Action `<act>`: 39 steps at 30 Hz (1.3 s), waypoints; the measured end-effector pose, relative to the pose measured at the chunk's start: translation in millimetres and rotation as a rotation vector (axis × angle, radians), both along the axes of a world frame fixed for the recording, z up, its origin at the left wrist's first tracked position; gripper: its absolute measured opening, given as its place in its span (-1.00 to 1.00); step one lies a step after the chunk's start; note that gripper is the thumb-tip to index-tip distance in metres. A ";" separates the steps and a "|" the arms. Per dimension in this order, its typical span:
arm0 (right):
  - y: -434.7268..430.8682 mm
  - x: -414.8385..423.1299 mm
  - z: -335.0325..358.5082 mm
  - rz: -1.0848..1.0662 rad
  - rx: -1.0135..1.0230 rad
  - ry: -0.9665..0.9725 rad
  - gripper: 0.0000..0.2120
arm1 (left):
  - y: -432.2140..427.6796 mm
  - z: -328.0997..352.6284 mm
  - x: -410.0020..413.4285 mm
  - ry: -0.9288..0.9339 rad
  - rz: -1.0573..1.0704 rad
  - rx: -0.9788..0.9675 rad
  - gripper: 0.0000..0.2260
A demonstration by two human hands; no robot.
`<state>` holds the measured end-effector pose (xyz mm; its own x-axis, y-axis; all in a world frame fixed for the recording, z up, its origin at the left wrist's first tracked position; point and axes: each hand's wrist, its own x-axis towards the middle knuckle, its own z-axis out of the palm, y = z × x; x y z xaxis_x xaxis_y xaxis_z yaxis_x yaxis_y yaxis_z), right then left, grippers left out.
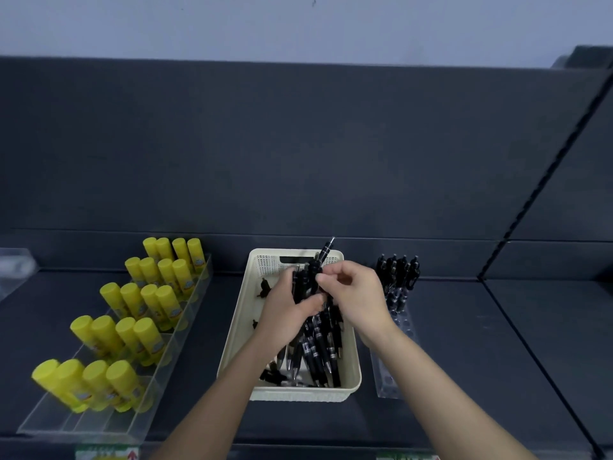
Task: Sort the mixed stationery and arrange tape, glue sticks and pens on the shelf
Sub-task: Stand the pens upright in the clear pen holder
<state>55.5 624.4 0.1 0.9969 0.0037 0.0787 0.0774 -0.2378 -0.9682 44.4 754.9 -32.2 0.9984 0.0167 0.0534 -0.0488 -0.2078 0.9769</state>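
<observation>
while the left hand point(285, 310) curls round a bundle of glossy black pens point(306, 283) with silver bands over the cream basket point(237, 330), the right hand point(360, 293) pinches one of them; yellow glue sticks point(132, 307) stand at nine o'clock

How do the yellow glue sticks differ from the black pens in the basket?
The glue sticks are yellow and stubby; the pens are black and slim. The glue sticks stand in neat rows in a clear tray, while the pens lie heaped in a cream basket. No hand touches the glue sticks; the left hand grips a bunch of pens and the right hand pinches one. Both sit on the same dark shelf.
</observation>
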 end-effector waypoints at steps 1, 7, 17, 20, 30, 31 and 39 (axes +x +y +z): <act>-1.5 -1.2 4.0 0.003 0.017 0.002 -1.00 | -3.3 2.5 -0.2 0.000 -0.019 -0.012 -0.73; -17.0 -3.6 6.4 0.028 -0.013 0.012 -0.94 | -16.3 8.0 2.1 -0.010 -0.092 -0.042 -0.78; -46.3 -3.0 7.3 -0.085 0.091 0.044 -0.96 | -36.3 8.8 8.5 0.028 -0.128 -0.265 -0.79; -55.4 -3.0 5.1 -0.075 0.129 0.080 -0.87 | -45.5 6.5 9.9 0.040 -0.143 -0.287 -0.76; -96.6 -1.5 21.6 -0.365 0.071 -0.161 -0.88 | -50.7 -4.5 15.4 0.077 0.015 -0.031 -0.82; -101.4 -2.0 20.3 -0.389 0.002 -0.171 -0.91 | -49.1 -6.4 15.6 0.088 0.018 -0.008 -0.82; -108.0 -1.3 -3.4 -0.397 -0.264 -0.167 -0.96 | -49.1 -8.8 10.2 0.097 0.023 -0.016 -0.86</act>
<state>54.2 516.5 -3.3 0.8994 -0.3319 0.2846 0.0798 -0.5154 -0.8532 54.6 705.9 -40.9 0.9982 0.0399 -0.0440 0.0508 -0.1924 0.9800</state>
